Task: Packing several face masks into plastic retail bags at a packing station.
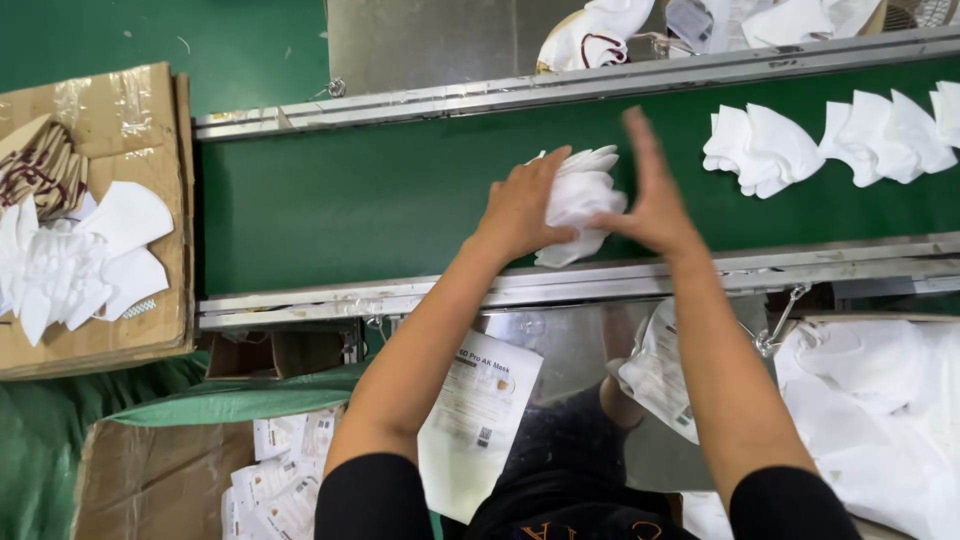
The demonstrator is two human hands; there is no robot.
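A small stack of white folded face masks (583,195) lies on the green conveyor belt (350,200) near its front rail. My left hand (520,210) presses on the stack's left side, fingers curled over it. My right hand (650,200) touches the stack's right side with the thumb, its fingers stretched upward and apart. More white masks (765,150) lie in overlapping piles further right on the belt.
A cardboard box (150,110) at the left holds loose white masks. A printed plastic bag (475,420) hangs below the belt's front metal rail (560,285). Another bag (660,375) and white material (880,410) sit at the lower right. Bags fill a carton (285,480) below.
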